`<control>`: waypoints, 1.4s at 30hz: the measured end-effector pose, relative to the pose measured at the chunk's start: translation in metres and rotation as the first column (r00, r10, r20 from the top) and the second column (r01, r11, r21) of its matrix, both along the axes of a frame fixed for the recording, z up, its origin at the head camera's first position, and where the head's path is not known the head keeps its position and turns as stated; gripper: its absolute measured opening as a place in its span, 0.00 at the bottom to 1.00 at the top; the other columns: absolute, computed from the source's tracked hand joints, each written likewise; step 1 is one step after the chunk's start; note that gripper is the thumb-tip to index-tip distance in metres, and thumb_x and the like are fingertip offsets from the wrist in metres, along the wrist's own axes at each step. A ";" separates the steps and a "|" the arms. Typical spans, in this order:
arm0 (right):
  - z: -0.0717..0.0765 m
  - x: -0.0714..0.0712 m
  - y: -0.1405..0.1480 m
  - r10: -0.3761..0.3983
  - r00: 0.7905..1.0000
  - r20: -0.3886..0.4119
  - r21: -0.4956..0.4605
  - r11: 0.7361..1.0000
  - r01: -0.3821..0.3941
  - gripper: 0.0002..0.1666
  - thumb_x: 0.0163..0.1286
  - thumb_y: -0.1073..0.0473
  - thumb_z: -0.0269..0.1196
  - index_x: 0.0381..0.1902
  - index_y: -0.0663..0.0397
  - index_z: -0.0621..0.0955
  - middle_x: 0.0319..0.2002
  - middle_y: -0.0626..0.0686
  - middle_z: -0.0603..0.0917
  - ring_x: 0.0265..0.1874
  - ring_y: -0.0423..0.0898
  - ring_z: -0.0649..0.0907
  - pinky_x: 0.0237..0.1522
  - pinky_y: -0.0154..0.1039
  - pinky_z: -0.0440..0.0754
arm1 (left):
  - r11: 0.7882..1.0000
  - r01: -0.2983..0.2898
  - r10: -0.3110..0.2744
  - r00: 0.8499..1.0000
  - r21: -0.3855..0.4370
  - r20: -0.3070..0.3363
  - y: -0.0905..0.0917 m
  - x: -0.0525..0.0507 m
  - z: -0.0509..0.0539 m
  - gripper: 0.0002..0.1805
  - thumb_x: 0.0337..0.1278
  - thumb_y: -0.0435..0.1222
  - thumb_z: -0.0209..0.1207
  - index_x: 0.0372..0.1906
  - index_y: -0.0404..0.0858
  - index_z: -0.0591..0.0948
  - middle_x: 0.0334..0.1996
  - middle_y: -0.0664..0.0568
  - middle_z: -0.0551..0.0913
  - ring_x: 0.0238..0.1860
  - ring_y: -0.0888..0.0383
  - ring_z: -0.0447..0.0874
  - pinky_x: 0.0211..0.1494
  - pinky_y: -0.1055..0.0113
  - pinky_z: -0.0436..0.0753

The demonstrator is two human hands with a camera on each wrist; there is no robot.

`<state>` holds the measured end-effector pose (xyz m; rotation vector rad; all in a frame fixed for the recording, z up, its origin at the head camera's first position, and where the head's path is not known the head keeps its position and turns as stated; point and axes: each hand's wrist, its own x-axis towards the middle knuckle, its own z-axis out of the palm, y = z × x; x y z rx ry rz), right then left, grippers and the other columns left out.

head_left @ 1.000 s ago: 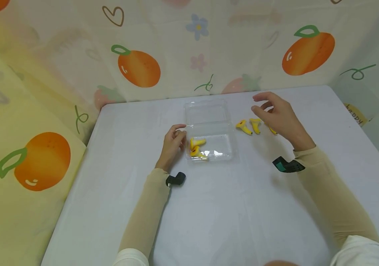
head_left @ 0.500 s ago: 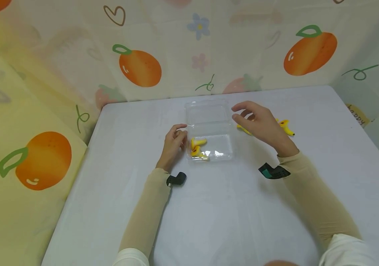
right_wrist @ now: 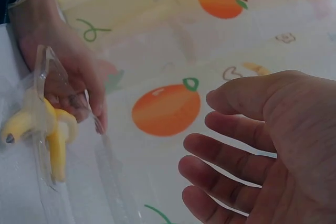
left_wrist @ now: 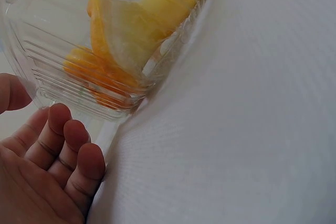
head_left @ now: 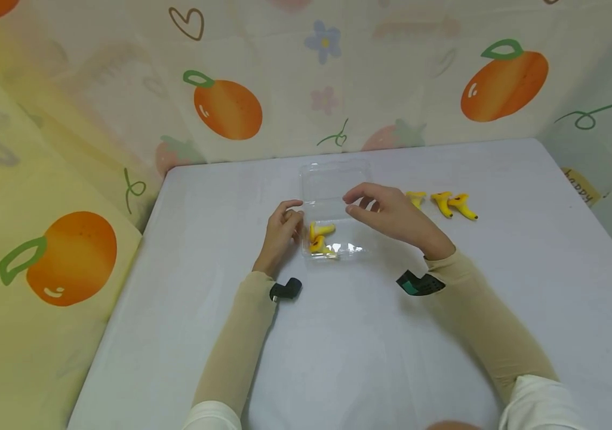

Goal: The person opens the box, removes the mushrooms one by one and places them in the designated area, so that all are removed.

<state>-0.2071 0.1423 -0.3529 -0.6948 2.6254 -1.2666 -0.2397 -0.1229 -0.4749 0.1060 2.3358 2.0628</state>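
Observation:
A clear plastic clamshell box (head_left: 336, 179) lies with its lid laid back. Two yellow banana-shaped toys (head_left: 322, 230) with flared ends sit at the left of its near half. My left hand (head_left: 279, 233) holds the box's left rim, thumb above and fingers below, as the left wrist view shows. Over the right side of the box hovers my right hand (head_left: 391, 216). Its fingers (right_wrist: 231, 161) are loosely bent, apart from the thumb, with nothing between them. Right of that hand lie more banana-shaped toys (head_left: 442, 204), one partly hidden behind it.
A white cloth covers the table (head_left: 348, 334). A fruit-print curtain (head_left: 284, 77) hangs at the back and along the left side. A black wrist camera (head_left: 286, 289) sits on the left wrist and another (head_left: 420, 283) on the right.
My right hand has moved left and nearer from above the loose toys to over the box, uncovering toys at the right. The left hand stays at the box's rim.

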 end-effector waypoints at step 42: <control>-0.044 -0.024 -0.051 0.318 0.936 0.152 0.238 0.907 -0.347 0.17 0.76 0.57 0.58 0.58 0.54 0.83 0.56 0.54 0.84 0.54 0.52 0.83 0.60 0.49 0.80 | 1.000 -0.008 0.008 1.000 0.021 -0.011 0.002 0.000 0.001 0.19 0.70 0.35 0.55 0.62 0.35 0.76 0.23 0.55 0.75 0.21 0.61 0.70 0.22 0.72 0.74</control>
